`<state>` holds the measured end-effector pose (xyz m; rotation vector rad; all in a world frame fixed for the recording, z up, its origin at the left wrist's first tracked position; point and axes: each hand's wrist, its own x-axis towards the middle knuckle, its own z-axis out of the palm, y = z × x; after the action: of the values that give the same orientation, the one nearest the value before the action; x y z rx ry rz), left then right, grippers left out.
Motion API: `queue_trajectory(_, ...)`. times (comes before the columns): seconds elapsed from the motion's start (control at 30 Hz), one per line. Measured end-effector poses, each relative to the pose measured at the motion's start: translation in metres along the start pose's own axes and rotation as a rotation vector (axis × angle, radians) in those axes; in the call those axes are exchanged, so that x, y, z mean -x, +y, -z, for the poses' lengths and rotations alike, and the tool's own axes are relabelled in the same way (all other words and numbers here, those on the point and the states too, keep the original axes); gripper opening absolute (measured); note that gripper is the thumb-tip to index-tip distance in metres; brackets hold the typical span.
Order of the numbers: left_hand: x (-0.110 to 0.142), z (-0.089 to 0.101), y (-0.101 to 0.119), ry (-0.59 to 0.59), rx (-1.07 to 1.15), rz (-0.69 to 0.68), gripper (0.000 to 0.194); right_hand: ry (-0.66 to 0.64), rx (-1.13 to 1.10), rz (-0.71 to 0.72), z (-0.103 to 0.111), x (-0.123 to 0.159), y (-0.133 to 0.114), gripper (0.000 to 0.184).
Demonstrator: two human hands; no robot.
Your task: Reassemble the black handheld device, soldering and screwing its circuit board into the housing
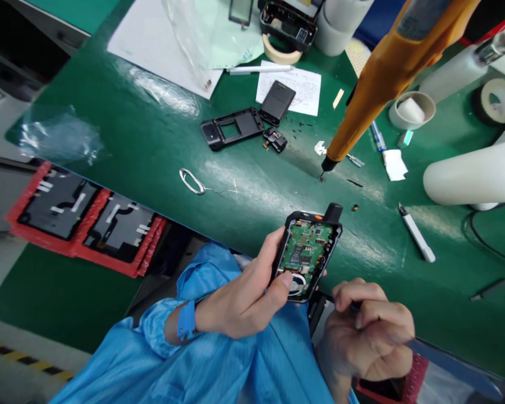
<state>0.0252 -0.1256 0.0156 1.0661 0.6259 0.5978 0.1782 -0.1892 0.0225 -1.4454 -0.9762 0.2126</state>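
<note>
Left hand (248, 300): fingers mostly hidden behind device (306, 247). Right hand (370, 334): curled fingers hide whether anything's held. Driver (374, 84) cut by top edge, bottle (473, 175) by right. Sheet (309, 87): print unreadably small.

Left hand (252, 300): holds an opened handheld device (306, 255), circuit board (310, 235) showing.
Right hand (370, 331): curled, near the device.
Green tabletop (143, 143): orange driver (374, 84) pointing down, loose black housing (246, 123).

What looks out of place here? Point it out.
Small dark bits, perhaps screws, look untidy: they lie scattered loose on the green table beside the flat black block, in no tray. The opened device in the left hand shows no plain damage.
</note>
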Motion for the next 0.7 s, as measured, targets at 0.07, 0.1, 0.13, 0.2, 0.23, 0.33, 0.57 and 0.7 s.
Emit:
queue_trajectory(0.07,0.001,0.000,0.002,0.016,-0.005,0.006,0.062,0.003,0.019,-0.015,-0.001,0.000,0.001,0.060)
queue_trajectory(0.1,0.001,0.001,0.003,0.025,-0.007,0.007,0.063,0.006,0.031,-0.017,-0.001,-0.001,0.002,0.060)
queue_trajectory(0.13,0.001,0.001,0.003,0.033,-0.006,0.003,0.063,0.014,0.045,-0.004,-0.002,-0.001,0.003,0.059)
queue_trajectory(0.2,0.002,0.002,0.002,0.037,0.005,-0.009,0.060,0.040,0.094,0.045,0.000,-0.003,0.007,0.055)
queue_trajectory(0.23,0.002,0.002,0.002,0.031,0.016,-0.018,0.058,0.046,0.130,0.068,0.001,-0.005,0.010,0.053)
queue_trajectory(0.33,0.003,0.003,-0.001,-0.010,0.071,-0.018,0.056,0.004,0.242,0.070,0.011,-0.009,0.021,0.048)
queue_trajectory(0.57,0.003,0.004,-0.005,0.001,0.138,0.032,0.060,-0.062,0.544,-0.028,0.035,-0.018,0.044,0.052)
queue_trajectory(0.7,-0.001,0.005,-0.003,0.007,0.139,0.030,0.058,-0.079,0.644,-0.035,0.041,-0.020,0.053,0.056)
